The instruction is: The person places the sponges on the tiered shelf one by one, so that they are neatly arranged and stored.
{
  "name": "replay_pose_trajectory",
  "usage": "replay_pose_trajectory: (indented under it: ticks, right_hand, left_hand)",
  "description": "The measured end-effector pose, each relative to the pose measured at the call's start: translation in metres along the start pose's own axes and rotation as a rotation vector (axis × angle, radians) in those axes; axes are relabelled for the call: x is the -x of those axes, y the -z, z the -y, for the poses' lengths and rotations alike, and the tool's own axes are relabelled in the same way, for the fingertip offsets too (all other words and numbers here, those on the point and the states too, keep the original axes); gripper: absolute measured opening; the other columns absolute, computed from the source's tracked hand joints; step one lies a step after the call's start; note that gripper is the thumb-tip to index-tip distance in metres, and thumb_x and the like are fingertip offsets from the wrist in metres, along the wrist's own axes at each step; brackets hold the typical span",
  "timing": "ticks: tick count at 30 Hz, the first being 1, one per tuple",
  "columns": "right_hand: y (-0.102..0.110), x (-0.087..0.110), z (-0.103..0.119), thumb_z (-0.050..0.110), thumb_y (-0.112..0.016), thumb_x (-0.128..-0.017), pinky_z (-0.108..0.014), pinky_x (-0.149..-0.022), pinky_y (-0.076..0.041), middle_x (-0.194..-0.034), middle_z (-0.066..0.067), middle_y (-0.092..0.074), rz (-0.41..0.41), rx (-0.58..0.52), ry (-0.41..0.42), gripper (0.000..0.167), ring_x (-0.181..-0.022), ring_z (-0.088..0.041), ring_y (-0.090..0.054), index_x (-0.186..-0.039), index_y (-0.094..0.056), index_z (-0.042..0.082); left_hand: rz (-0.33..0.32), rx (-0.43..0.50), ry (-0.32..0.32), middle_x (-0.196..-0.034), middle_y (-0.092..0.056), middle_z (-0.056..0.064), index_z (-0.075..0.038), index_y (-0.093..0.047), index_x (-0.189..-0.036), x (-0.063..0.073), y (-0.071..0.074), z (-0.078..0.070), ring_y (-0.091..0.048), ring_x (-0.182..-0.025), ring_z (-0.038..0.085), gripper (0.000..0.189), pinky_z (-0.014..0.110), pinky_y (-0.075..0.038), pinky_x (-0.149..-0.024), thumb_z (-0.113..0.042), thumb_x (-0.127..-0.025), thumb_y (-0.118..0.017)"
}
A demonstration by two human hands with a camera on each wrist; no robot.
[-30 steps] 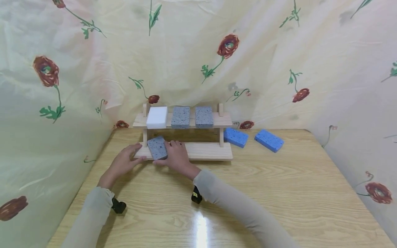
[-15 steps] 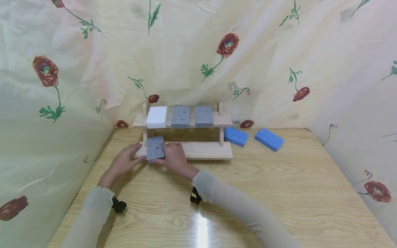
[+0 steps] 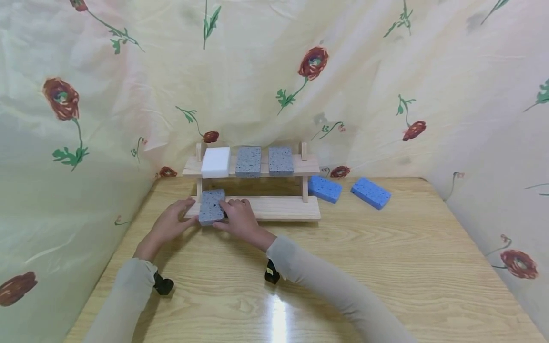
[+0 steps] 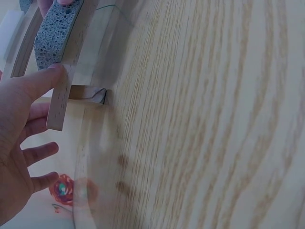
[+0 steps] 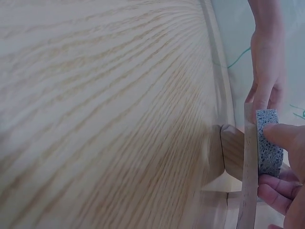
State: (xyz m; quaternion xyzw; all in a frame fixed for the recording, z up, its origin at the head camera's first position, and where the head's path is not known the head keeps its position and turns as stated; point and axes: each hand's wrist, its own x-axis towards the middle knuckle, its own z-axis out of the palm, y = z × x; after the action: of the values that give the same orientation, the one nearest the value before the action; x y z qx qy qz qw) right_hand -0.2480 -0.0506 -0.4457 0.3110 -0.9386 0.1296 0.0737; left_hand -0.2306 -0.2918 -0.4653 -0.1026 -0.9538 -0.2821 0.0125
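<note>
A grey speckled sponge (image 3: 212,207) lies flat on the lower tier's left end of a two-tier wooden shelf (image 3: 283,208), its front slightly past the edge. My right hand (image 3: 241,219) grips it from the right, thumb on its front side (image 5: 270,148) in the right wrist view. My left hand (image 3: 171,221) holds the shelf's left end, its thumb at the front edge by the sponge's corner and some fingers behind the board in the left wrist view; the outer fingers (image 4: 43,152) stand apart from it.
On the upper tier sit a white sponge (image 3: 216,162) and two grey sponges, one in the middle (image 3: 248,161) and one at right (image 3: 280,160). Two blue sponges lie on the table right of the shelf, one near (image 3: 324,189) and one farther (image 3: 371,193). Flowered cloth (image 3: 257,71) hangs behind.
The grey sponge on the lower tier has turned from a slant to nearly straight and slid slightly left, with my right hand following. My left hand stays at the shelf's end.
</note>
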Motion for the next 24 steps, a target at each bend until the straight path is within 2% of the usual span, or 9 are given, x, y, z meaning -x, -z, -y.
replay_pose_trajectory:
  ticks: [8, 15, 24]
  right_hand:
    - [-0.002, 0.002, -0.002, 0.049, -0.072, -0.093, -0.045, -0.109, -0.047, -0.121, -0.005, -0.072, 0.013, -0.036, 0.020, 0.065, -0.111, -0.021, -0.067, -0.145, -0.057, 0.013]
    - [-0.001, 0.004, -0.005, 0.046, -0.073, -0.093, -0.047, -0.110, -0.047, -0.124, -0.005, -0.073, 0.004, -0.063, 0.056, 0.063, -0.114, -0.021, -0.068, -0.145, -0.056, 0.013]
    - [0.001, 0.008, -0.012, 0.045, -0.073, -0.093, -0.048, -0.111, -0.047, -0.118, -0.002, -0.076, 0.019, -0.073, 0.107, 0.067, -0.107, -0.018, -0.070, -0.149, -0.053, 0.014]
  left_hand:
    - [-0.022, -0.015, -0.023, -0.158, -0.041, 0.026, 0.002, -0.046, -0.149, 0.000, -0.001, 0.005, -0.040, -0.143, 0.049, 0.063, 0.065, -0.031, -0.119, -0.029, -0.099, -0.068]
    - [-0.027, -0.015, -0.037, -0.157, -0.041, 0.026, 0.003, -0.047, -0.148, 0.000, -0.001, 0.004, -0.040, -0.141, 0.051, 0.061, 0.066, -0.032, -0.118, -0.026, -0.099, -0.068]
    - [-0.018, -0.018, -0.027, -0.158, -0.040, 0.026, 0.003, -0.047, -0.148, 0.000, -0.001, 0.003, -0.039, -0.143, 0.051, 0.060, 0.066, -0.031, -0.118, -0.023, -0.098, -0.067]
